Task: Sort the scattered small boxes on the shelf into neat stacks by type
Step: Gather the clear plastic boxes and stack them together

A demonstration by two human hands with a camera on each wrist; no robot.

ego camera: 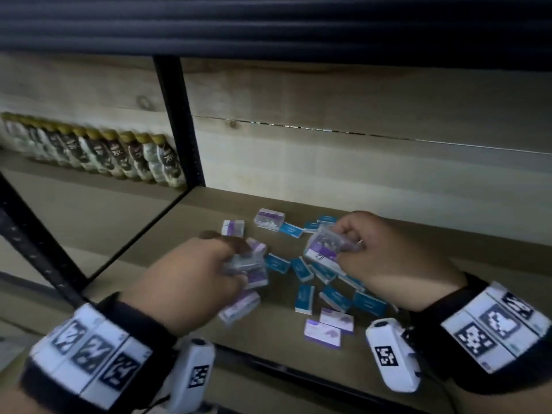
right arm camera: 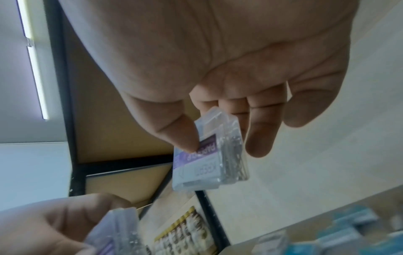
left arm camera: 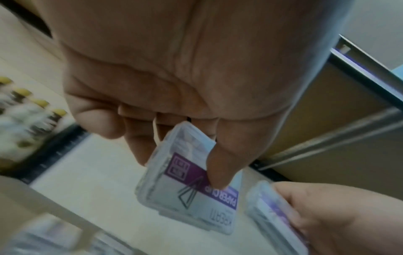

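- Pale wooden back wall [ego camera: 343,94] with knots and a seam.
- Black metal upright [ego camera: 179,121] dividing the bays.
- Row of gold-capped bottles [ego camera: 98,153] in the left bay.
- Dark slatted panel [ego camera: 268,22] overhead.

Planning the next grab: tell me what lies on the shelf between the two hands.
In the head view, teal boxes lie scattered on the shelf between the left hand and the right hand.
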